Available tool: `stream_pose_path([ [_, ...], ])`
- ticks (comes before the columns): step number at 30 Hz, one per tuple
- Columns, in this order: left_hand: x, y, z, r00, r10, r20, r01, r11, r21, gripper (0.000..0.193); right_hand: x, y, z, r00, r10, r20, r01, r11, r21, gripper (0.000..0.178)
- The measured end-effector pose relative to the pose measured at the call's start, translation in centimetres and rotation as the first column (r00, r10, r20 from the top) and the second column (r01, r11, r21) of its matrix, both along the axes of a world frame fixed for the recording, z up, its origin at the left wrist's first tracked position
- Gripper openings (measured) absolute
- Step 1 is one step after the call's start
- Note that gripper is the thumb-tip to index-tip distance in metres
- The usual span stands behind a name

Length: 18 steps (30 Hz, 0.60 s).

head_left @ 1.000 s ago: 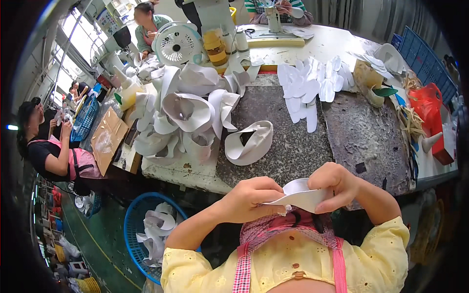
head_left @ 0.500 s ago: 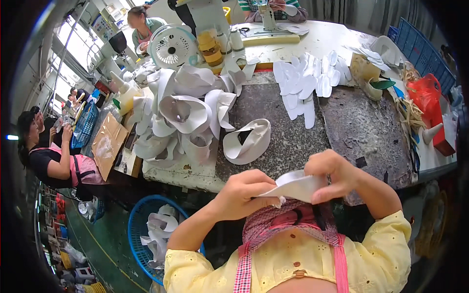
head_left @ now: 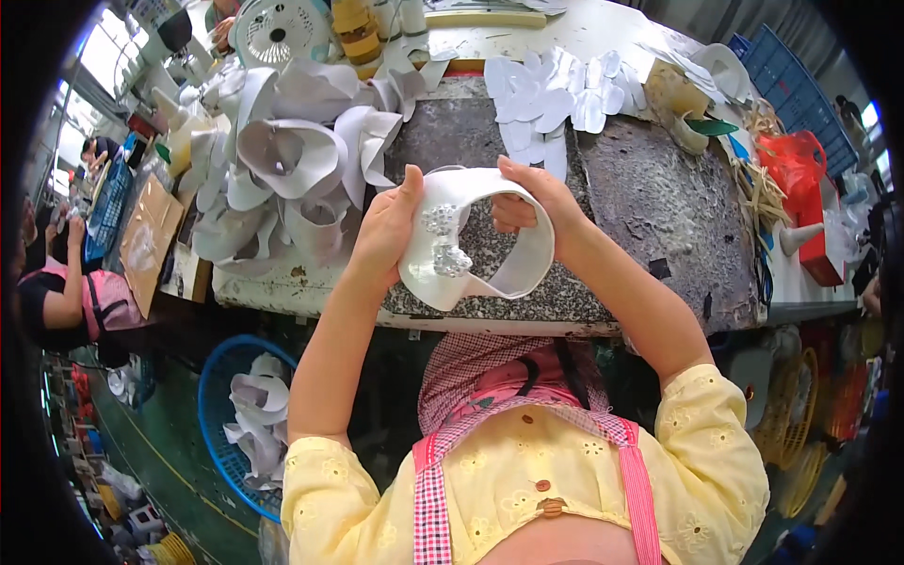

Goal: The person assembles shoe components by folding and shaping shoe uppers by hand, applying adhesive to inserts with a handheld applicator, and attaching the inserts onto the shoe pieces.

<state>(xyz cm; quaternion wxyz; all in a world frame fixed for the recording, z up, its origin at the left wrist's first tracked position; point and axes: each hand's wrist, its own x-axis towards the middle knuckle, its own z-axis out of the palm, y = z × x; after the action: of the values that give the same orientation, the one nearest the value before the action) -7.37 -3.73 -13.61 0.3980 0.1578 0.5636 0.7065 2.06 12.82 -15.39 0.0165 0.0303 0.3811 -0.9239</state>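
Between both hands I hold a white shoe upper (head_left: 428,254), raised over the front part of the workbench. Its band forms an open ring, and a cluster of shiny silver stones decorates its left part. My left hand (head_left: 388,226) grips the left edge with the thumb up. Hooked around the right rim, my right hand (head_left: 548,202) has its fingers inside the loop and its thumb on top. A pile of similar white uppers (head_left: 292,155) lies to the left on the bench. Flat white insole-shaped pieces (head_left: 537,99) are spread beyond my hands.
Dark stained boards (head_left: 669,217) cover the bench (head_left: 273,287). A white fan (head_left: 278,36) and a brown jar (head_left: 356,33) stand at the back. Right are a red bag (head_left: 796,165) and a blue crate (head_left: 800,99). A blue basket (head_left: 212,414) of uppers stands below left; a co-worker sits further left.
Both hands have moved up and forward over the bench with the upper, now turned so its opening and stones show. The view has shifted, and the single upper on the board is no longer visible.
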Motion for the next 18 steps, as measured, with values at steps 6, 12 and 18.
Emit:
stream_pose_path([
  [6, -0.1, 0.0, 0.8, 0.998, 0.063, 0.019, -0.063, 0.998, 0.003, 0.056, -0.8, 0.6, -0.7, 1.000, 0.018, -0.025, -0.017, 0.999, 0.049, 0.029],
  [12, -1.9, -1.2, -0.2, 0.998, -0.051, -0.025, 0.054, 0.988, 0.145, 0.046, -1.3, -0.3, -0.5, 0.999, 0.020, 0.048, -0.022, 0.999, 0.045, 0.026],
  [18, -3.9, -1.6, -0.5, 0.633, 0.430, -0.644, -0.386, 0.896, 0.218, 0.028, -3.6, 3.4, 5.2, 0.889, -0.458, -0.014, 0.436, 0.836, 0.333, 0.027],
])
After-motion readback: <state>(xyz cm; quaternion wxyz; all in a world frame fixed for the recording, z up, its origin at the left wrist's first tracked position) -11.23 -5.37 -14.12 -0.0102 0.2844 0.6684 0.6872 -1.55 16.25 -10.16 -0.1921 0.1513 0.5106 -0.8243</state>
